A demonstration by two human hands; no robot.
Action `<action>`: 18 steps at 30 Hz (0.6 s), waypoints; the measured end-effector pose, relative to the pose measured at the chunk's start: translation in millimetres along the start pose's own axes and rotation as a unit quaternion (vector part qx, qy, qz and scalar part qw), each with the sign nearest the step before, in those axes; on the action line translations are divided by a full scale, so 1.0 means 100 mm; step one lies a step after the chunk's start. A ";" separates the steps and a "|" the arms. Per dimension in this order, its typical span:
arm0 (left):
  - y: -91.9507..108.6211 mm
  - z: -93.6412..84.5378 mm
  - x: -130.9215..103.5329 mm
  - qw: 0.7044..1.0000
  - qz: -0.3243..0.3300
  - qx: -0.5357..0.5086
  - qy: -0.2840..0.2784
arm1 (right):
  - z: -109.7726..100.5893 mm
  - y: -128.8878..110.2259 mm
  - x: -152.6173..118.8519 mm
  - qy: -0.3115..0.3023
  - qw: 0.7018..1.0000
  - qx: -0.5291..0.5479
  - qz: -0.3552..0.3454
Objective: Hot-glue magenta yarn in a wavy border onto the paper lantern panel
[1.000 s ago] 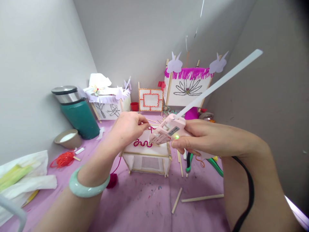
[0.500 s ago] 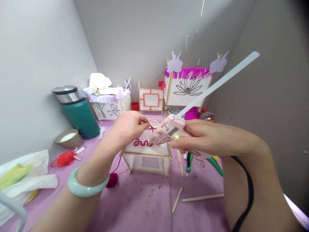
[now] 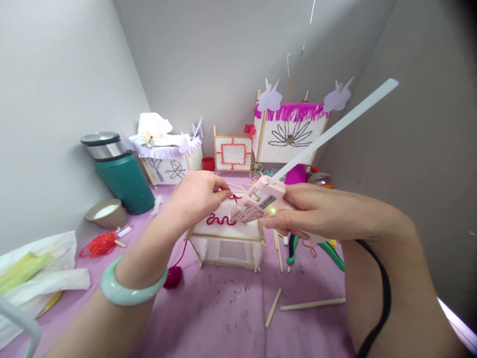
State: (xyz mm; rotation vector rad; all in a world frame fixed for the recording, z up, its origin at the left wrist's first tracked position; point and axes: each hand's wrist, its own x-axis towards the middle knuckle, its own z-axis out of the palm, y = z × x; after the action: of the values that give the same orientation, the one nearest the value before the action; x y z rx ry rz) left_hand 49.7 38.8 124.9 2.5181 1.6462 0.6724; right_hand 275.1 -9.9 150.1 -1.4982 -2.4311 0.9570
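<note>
My right hand (image 3: 313, 211) grips a pink hot glue gun (image 3: 261, 196) with a lit green lamp and a long white glue stick (image 3: 335, 130) out of its back. Its nozzle points down at a small white box frame (image 3: 229, 238) edged with wooden sticks. On the box top lies a wavy line of magenta yarn (image 3: 220, 220). My left hand (image 3: 203, 194) is pinched over the top's far part, its fingertips on the yarn. From the box's left side, a strand runs down to a magenta yarn ball (image 3: 173, 277). The glue gun hides part of the top.
A teal bottle (image 3: 124, 179), a beige bowl (image 3: 107, 213) and red string (image 3: 100, 243) stand at left. Decorated lanterns (image 3: 292, 134) and a framed panel (image 3: 233, 154) line the back. Green-handled pliers (image 3: 292, 250) and loose sticks (image 3: 312, 305) lie at right.
Almost nothing differs. The glue stick's far end has dipped very slightly, and my left wrist has shifted a little to the left. Both hands keep their hold.
</note>
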 end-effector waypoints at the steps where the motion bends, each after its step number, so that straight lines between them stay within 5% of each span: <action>1: 0.00 0.00 0.00 1.000 0.001 0.001 0.001 | 0.00 0.00 0.00 0.001 1.000 -0.001 0.000; 18: 0.00 -0.02 -0.04 1.000 -0.017 -0.006 -0.007 | 0.00 0.01 -0.01 0.001 1.000 -0.023 0.001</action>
State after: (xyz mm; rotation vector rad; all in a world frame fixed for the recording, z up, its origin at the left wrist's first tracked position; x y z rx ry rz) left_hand 48.2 35.3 125.3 2.4745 1.6707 0.6596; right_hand 275.9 -10.3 149.9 -1.5160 -2.4678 0.9055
